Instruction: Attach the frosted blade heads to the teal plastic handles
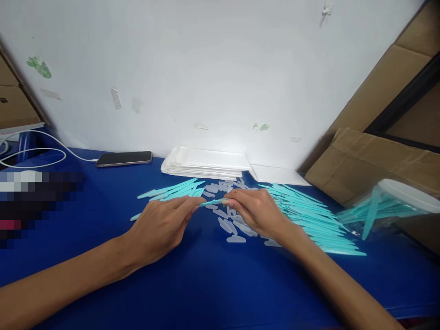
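Observation:
My left hand (163, 227) and my right hand (256, 211) meet over the blue table (206, 284), both pinching one thin teal plastic stick (212, 202) held level between them. My right fingertips also press a small clear cap at the stick's right end. Several clear plastic caps (231, 224) lie scattered under and between the hands. A small pile of teal sticks (178, 189) lies behind my left hand. A larger fan of teal sticks (309, 215) spreads to the right of my right hand.
A stack of white flat packets (206, 163) leans by the white wall, with a phone (124, 158) and white cable (37, 153) to its left. A clear jar of teal sticks (388, 206) lies at the right, before cardboard boxes (364, 160).

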